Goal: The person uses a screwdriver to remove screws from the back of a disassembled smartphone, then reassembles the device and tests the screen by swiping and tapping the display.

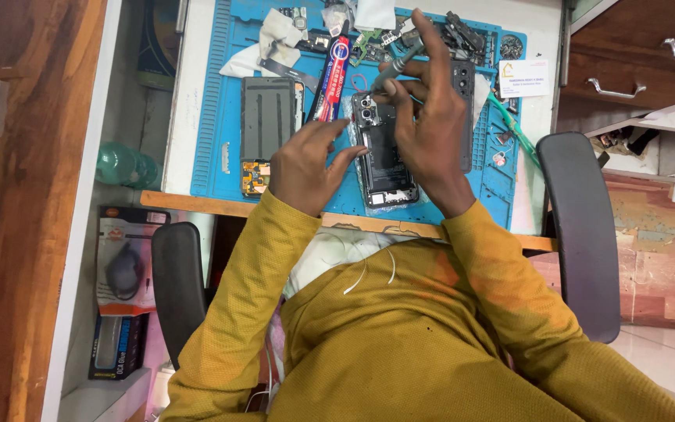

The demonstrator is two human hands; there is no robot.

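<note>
An opened black smartphone lies on a blue work mat, its insides and camera lenses showing. My right hand grips a grey screwdriver whose tip points down at the phone's camera end. My left hand rests on the mat beside the phone, with fingertips touching its left edge and nothing held. A second dismantled phone frame with a small orange board at its near end lies left of my left hand.
A red and blue glue tube, white cloths, loose parts and green tweezers lie on the mat. A green bottle lies to the left. Chair armrests flank me. Drawers stand at right, boxed items at left.
</note>
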